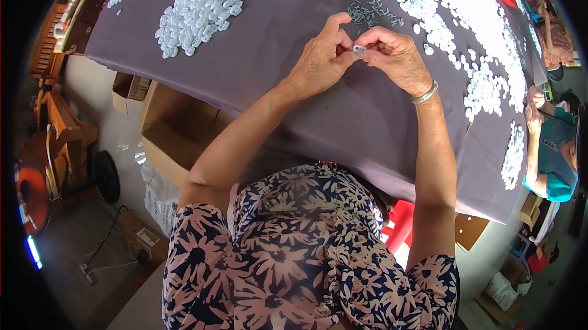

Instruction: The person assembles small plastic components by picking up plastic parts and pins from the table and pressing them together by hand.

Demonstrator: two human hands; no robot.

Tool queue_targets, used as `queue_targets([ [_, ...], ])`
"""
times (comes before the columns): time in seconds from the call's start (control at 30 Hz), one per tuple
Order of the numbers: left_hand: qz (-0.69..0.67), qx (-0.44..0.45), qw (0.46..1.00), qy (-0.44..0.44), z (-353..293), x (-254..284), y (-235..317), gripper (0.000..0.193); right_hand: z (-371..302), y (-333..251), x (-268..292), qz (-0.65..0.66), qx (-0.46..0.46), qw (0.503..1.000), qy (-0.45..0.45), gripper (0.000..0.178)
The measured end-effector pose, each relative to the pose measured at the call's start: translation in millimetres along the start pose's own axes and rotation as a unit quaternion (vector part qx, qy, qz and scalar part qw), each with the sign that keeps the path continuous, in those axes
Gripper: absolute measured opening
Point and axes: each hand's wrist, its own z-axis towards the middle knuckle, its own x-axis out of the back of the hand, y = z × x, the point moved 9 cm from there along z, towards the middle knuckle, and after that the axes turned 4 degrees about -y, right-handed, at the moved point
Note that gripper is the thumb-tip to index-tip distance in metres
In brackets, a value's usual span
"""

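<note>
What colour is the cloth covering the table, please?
The cloth is a dull greyish purple, seen in the head view.

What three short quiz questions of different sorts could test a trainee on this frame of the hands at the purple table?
1. True or false: the left hand and the right hand meet fingertip to fingertip over the purple cloth.
2. What do the fingers pinch between them? A) a small white part B) a red lid C) a cardboard box
3. Fill in: the bracelet sits on the ___ wrist.

Key
1. True; both hands are raised together above the cloth.
2. A; its exact shape is too small to tell.
3. Right. A separate heap of white pieces lies to the left of the hands, untouched.
</note>
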Motion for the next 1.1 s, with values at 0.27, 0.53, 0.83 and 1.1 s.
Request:
queue_targets([
  [0.27,-0.043,0.016,0.999,-0.024,5.3,5.1,-4.5,0.060,-1.7,-21.7,-6.5,-0.118,0.068,0.990,0.022,0.022],
  [0.53,-0.182,0.019,0.981,-0.058,5.2,1.6,-7.9,0.048,-2.4,-29.0,-5.1,-0.130,0.098,0.985,0.059,0.022],
  [0.83,-0.200,0.028,0.979,-0.027,7.0,7.7,-9.3,0.042,-4.7,-40.7,-5.6,-0.173,0.148,0.971,0.076,0.022],
  [1.1,-0.162,0.027,0.986,0.000,6.4,8.6,-11.5,0.045,-7.0,-46.2,-16.3,-0.268,0.147,0.949,0.079,0.028],
])
